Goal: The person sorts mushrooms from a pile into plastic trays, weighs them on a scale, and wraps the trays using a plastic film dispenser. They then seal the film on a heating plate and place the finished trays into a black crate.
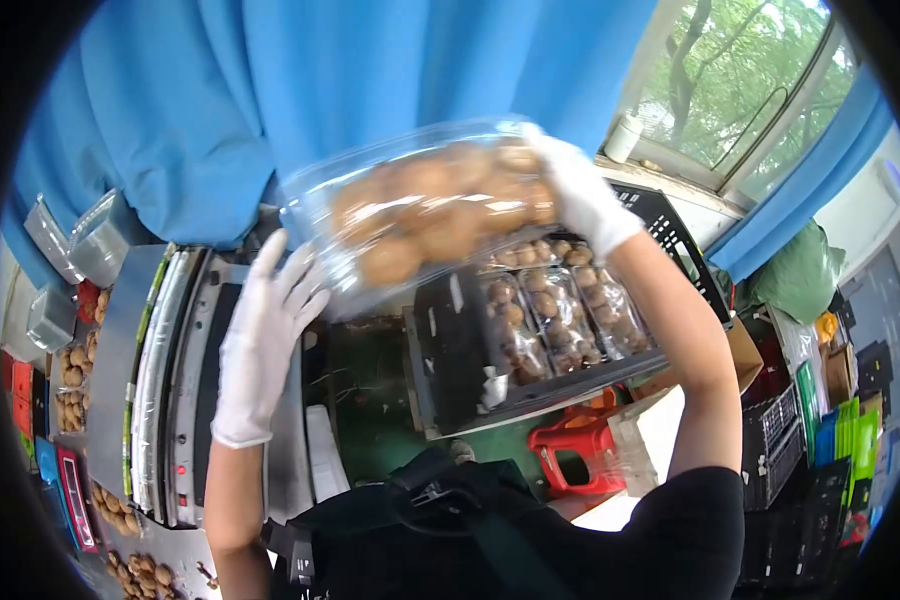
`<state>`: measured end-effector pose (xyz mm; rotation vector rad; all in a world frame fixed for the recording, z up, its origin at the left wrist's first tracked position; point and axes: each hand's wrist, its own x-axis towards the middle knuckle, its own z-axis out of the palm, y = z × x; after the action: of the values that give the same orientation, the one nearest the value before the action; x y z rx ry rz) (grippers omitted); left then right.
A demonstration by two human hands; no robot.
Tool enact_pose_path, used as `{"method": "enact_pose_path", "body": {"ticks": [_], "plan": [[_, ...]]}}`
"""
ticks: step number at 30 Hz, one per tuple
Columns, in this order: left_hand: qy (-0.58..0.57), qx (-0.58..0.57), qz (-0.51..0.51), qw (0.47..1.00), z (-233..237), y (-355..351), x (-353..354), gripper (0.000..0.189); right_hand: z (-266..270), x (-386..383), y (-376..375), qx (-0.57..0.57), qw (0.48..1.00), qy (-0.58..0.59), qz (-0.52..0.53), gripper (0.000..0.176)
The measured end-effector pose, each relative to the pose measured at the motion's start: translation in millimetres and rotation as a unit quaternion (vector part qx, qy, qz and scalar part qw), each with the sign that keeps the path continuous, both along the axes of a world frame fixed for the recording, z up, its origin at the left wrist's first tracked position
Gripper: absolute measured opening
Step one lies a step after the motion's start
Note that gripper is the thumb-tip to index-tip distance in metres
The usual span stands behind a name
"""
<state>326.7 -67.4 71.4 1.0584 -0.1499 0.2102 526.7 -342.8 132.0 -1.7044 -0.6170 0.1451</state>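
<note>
In front of me, a film-wrapped clear tray of brown mushrooms (440, 205) is held up tilted and slightly blurred. My right hand (580, 190), in a white glove, grips its right end, the fingers partly hidden by the pack. My left hand (265, 340), gloved too, has its fingers stretched out and apart, close to the tray's lower left corner. Below the pack stands a black crate (560, 385), where several clear packs of mushrooms (560, 310) lie side by side. On my left is a wrapping machine (185, 400) with a roll of clear film (160, 400).
Empty clear trays (110, 240) are stacked at the far left. Packed and loose mushrooms (140, 575) lie beyond the machine. A red stool (575, 450) stands under the crate's near side. Blue curtains (370, 70) hang in front, beside a window (740, 80). More black crates (770, 450) are at right.
</note>
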Motion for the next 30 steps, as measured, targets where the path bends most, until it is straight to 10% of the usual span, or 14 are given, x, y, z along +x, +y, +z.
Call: {"method": "enact_pose_path", "body": {"ticks": [1, 6, 14, 19, 30], "plan": [[0.006, 0.083, 0.026, 0.996, -3, -20, 9, 0.051, 5, 4, -35, 0.103, 0.983, 0.142, -0.06, 0.041], [-0.085, 0.454, 0.13, 0.877, -21, -110, 59, 0.037, -36, 61, -230, 0.066, 0.94, 0.121, -0.313, 0.039], [-0.095, 0.706, 0.097, 0.695, -46, -185, 89, 0.03, -169, 183, -378, -0.071, 0.932, 0.169, -0.312, 0.048], [-0.067, 0.686, 0.121, 0.715, -45, -190, 93, 0.031, -220, 218, -385, -0.093, 0.919, 0.302, -0.236, 0.048], [-0.067, 0.688, 0.125, 0.712, -47, -189, 94, 0.026, -282, 243, -369, -0.309, 0.881, 0.115, -0.338, 0.06]]}}
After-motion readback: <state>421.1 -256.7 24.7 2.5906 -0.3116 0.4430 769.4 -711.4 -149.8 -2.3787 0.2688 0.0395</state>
